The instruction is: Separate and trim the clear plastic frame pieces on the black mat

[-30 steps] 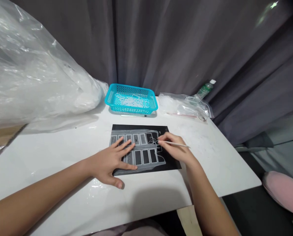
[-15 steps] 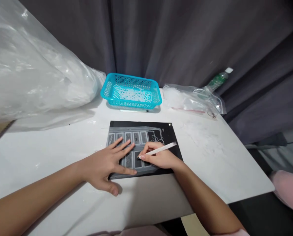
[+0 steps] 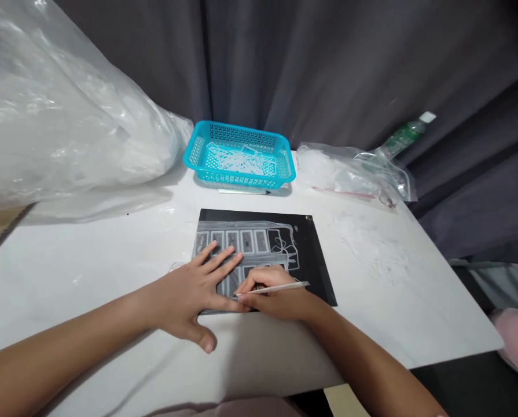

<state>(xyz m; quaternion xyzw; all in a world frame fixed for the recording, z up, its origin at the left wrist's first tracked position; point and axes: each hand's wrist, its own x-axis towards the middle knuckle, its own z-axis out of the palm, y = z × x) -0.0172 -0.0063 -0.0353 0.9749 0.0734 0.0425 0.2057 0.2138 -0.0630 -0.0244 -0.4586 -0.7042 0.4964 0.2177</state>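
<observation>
A black mat point(image 3: 319, 255) lies on the white table, and on it is a clear plastic sheet point(image 3: 204, 225) with rows of white-edged rectangles. My left hand point(image 3: 189, 295) presses flat on the sheet's left part, fingers spread, thumb on the table. My right hand point(image 3: 271, 289) grips a thin white pen-like tool point(image 3: 285, 286), its tip down near the lower row beside my left index finger. The tip is too small to make out. Thin white outline strips point(image 3: 280, 243) lie loosely at the sheet's upper right.
Behind the mat stands a blue basket point(image 3: 239, 179) holding thin white strips, with another white tool point(image 3: 241, 191) lying by its front. A big plastic bag point(image 3: 89, 133) fills the left. At the right are a clear bag point(image 3: 345, 174), a green bottle point(image 3: 404, 139) and pale scraps point(image 3: 371, 249).
My right hand has moved slightly down and left with the tool, which now lies flatter. My left hand stays spread on the sheet. The view has shifted slightly.
</observation>
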